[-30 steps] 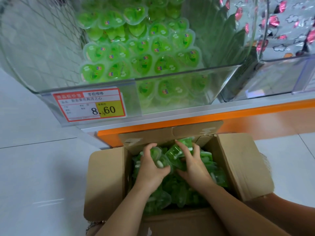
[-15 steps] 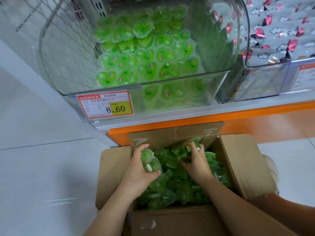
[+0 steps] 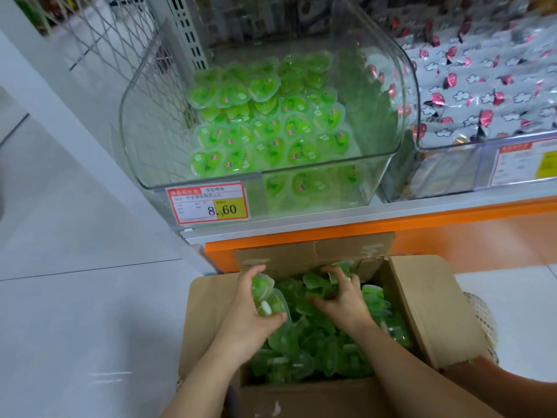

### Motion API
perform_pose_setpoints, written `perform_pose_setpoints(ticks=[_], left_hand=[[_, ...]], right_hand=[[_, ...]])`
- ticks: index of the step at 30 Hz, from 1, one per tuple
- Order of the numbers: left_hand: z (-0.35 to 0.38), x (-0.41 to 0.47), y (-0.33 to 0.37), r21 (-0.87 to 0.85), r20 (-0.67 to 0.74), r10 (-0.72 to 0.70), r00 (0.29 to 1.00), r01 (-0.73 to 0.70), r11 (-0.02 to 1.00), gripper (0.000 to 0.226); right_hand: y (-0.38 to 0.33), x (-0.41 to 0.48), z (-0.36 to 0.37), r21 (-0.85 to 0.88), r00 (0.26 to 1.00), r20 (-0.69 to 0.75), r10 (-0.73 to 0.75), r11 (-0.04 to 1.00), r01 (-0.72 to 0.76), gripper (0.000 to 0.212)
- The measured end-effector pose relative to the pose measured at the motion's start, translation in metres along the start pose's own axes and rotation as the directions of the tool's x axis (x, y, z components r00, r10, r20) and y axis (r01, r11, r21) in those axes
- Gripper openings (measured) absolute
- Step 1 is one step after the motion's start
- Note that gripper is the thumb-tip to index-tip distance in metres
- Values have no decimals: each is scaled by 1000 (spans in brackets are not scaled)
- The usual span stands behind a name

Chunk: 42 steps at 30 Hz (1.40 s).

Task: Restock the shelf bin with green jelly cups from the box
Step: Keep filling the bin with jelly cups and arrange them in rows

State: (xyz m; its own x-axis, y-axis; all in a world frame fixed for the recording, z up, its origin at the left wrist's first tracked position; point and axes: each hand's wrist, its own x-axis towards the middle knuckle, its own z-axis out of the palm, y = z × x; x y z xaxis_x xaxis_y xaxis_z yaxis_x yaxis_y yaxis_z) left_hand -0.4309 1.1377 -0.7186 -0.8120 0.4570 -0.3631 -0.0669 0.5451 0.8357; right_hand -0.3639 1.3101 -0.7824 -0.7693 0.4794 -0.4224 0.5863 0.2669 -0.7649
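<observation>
Couple cups [image 3: 267, 301] clutched in left hand [image 3: 247, 322]; right hand [image 3: 342, 300] curls round more just beside it, in box [image 3: 422, 300]. Likely light, slick, squashy: grip rims, not lids.

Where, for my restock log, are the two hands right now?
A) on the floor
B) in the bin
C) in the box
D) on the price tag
C: the left hand and right hand are both down in the box, each curled on cups, well below the bin.

Pale tiled floor [image 3: 75, 312] below an orange-edged shelf [image 3: 452, 213], wire mesh [image 3: 114, 37] behind
</observation>
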Motion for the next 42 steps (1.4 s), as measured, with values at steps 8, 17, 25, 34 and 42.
perform_pose_setpoints(ticks=[8,17,25,34,42], left_hand=[[-2,7,-4,-18,19,-42,999,42,999,77],[-7,-5,22,22,29,42,999,-42,999,77],[-33,-77,100,295,-14,182,983,-170,940,75],[-74,-110,168,-47,-88,485,870,-490,870,77],[-113,-20,232,426,-186,542,819,-430,796,75]], right_hand=[[-8,1,20,34,976,-215,43,999,-36,39],[-21,-32,-25,-61,978,-142,-153,987,146,35],[-89,-99,-76,-172,866,-97,-490,866,470,40],[-185,-157,-158,-163,630,-132,-765,644,748,36],[-211,-106,-171,-138,606,-291,-740,660,739,36]])
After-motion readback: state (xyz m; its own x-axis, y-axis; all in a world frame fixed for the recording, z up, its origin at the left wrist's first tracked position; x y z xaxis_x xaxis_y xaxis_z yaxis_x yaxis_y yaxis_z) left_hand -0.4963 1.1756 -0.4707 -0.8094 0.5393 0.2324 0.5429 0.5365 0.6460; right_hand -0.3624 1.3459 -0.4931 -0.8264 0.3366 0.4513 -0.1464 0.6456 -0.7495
